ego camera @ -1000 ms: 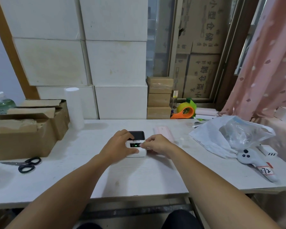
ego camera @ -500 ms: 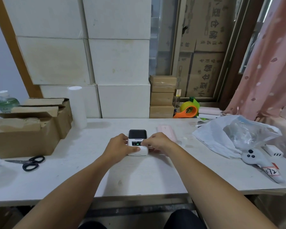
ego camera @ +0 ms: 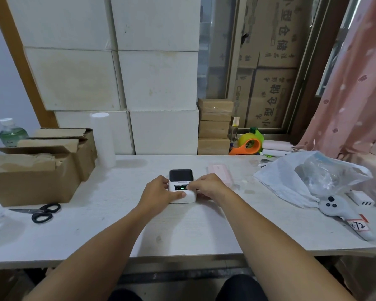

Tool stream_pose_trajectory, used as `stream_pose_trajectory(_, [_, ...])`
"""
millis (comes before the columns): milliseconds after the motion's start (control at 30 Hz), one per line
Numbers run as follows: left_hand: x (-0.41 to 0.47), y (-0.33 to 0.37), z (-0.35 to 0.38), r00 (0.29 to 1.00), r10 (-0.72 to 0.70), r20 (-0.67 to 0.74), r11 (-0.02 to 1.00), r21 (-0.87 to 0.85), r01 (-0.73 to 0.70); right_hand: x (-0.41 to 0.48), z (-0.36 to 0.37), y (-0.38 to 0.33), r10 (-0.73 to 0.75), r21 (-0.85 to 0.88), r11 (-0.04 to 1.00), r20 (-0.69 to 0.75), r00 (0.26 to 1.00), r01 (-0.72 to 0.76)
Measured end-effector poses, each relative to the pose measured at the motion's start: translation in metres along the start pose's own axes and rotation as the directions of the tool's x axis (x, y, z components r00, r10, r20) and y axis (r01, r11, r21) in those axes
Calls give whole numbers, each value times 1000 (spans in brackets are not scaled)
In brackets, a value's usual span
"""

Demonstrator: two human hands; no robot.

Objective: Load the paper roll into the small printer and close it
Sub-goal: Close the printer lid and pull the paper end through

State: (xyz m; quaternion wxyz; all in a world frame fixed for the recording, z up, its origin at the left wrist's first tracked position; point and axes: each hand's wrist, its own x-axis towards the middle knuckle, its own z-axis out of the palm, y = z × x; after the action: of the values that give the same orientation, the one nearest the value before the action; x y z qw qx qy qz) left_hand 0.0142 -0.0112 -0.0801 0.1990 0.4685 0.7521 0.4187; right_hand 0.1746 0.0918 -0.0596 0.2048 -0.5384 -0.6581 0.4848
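A small white printer (ego camera: 181, 177) with a dark lid and a green light on its front panel lies flat in the middle of the white table (ego camera: 182, 231). My left hand (ego camera: 159, 192) grips its left side, thumb across the front corner. My right hand (ego camera: 208, 185) holds its right side, thumb touching the panel by the green light. The lid looks closed. No paper roll shows inside or beside the printer. A tall white roll (ego camera: 102, 140) stands upright at the back left.
Open cardboard boxes (ego camera: 37, 168) and black scissors (ego camera: 41, 213) lie at the left. A pink flat case (ego camera: 220, 172) sits just right of the printer. A plastic bag (ego camera: 308, 177) and a grey handheld device (ego camera: 345, 213) lie at the right. White boxes (ego camera: 161, 131) line the back.
My left hand has slid off the printer's top to its left side, uncovering the dark lid. Both hands stay on the printer, which rests in the same spot.
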Motion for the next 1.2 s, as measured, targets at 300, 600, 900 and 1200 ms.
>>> stream_pose_trajectory(300, [-1, 2, -1, 1000, 11, 12, 1000, 20, -11, -4, -5, 3, 7, 42, 999, 16, 1000, -7])
stream_pose_trajectory(600, [-1, 0, 0, 1000, 9, 16, 1000, 1, -9, -5, -5, 3, 10, 64, 998, 14, 1000, -11])
stream_pose_trajectory(900, [0, 0, 0, 1000, 8, 24, 1000, 10, -9, -5, -4, 4, 1, 63, 998, 9, 1000, -2])
stream_pose_trajectory(1200, [-1, 1, 0, 1000, 14, 23, 1000, 5, -14, -5, -4, 4, 5, 58, 998, 10, 1000, -5])
